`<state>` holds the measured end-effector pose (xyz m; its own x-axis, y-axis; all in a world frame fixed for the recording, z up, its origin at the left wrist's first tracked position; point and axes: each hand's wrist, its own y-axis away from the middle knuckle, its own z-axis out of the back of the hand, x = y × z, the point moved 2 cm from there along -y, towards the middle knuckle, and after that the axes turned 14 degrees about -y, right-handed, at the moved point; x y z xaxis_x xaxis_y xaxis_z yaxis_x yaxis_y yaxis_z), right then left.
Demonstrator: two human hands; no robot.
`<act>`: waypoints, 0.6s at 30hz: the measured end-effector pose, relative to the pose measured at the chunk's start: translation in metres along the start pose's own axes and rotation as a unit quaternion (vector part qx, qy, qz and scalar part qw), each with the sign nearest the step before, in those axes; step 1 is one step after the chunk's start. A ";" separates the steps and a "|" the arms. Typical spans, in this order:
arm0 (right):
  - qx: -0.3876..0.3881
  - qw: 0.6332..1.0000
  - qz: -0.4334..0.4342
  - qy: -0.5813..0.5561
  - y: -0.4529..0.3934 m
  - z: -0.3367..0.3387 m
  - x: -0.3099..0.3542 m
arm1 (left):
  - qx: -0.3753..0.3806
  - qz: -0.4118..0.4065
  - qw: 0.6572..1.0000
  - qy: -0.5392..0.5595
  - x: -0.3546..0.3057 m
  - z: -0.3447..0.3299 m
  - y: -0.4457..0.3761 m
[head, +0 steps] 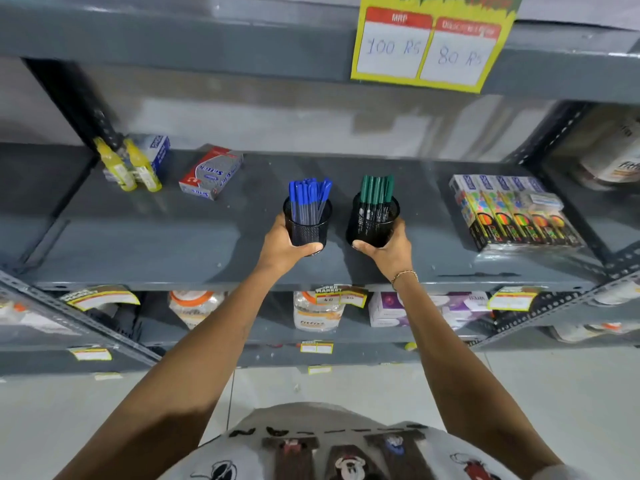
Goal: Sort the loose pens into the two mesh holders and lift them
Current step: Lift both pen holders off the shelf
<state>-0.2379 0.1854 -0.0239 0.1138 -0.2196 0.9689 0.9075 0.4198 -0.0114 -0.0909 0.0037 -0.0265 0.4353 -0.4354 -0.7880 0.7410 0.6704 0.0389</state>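
Observation:
Two black mesh holders are side by side over the grey shelf (173,244). The left holder (308,225) is packed with several blue-capped pens (309,194). My left hand (282,245) wraps its left side and bottom, thumb across the front. The right holder (374,221) carries several green-capped pens (376,190) and tilts slightly left. My right hand (389,251) grips it from below and the right, a thin bracelet on that wrist. No loose pens lie on the shelf. I cannot tell whether the holders touch the shelf.
On the same shelf are two yellow bottles (130,166) at the far left, a red-grey box (211,173) beside them, and a row of colourful boxes (512,211) at the right. A yellow price sign (429,46) hangs from the shelf above. Jars and boxes fill the shelf below.

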 end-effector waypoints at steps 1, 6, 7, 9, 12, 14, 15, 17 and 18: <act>0.000 1.000 -0.001 -0.002 0.006 0.002 -0.001 | 0.000 -0.002 1.000 0.000 0.000 0.000 0.005; -0.004 1.000 -0.007 -0.007 0.035 0.010 -0.007 | 0.005 -0.005 1.000 -0.006 0.003 0.001 0.026; -0.006 1.000 -0.008 -0.005 0.041 0.012 -0.007 | 0.007 -0.006 1.000 -0.009 0.004 0.001 0.029; -0.009 1.000 -0.009 -0.002 0.049 0.015 -0.007 | 0.012 -0.008 1.000 -0.012 0.005 0.002 0.034; -0.011 1.000 -0.014 -0.004 0.055 0.017 -0.006 | 0.011 -0.009 1.000 -0.019 0.004 0.001 0.039; -0.012 1.000 -0.013 -0.006 0.056 0.017 -0.004 | 0.010 -0.006 1.000 -0.020 0.004 0.000 0.042; -0.011 1.000 -0.014 -0.004 0.057 0.018 -0.003 | 0.011 -0.005 1.000 -0.020 0.005 0.000 0.042; -0.007 1.000 -0.016 -0.004 0.058 0.018 -0.002 | 0.012 -0.006 1.000 -0.021 0.004 0.000 0.044; -0.006 1.000 -0.016 -0.007 0.057 0.017 -0.003 | 0.011 -0.009 1.000 -0.021 0.004 -0.001 0.044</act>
<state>-0.1932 0.2256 -0.0235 0.0797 -0.2200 0.9722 0.9154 0.4021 0.0160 -0.0568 0.0322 -0.0288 0.4424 -0.4726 -0.7622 0.7602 0.6485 0.0391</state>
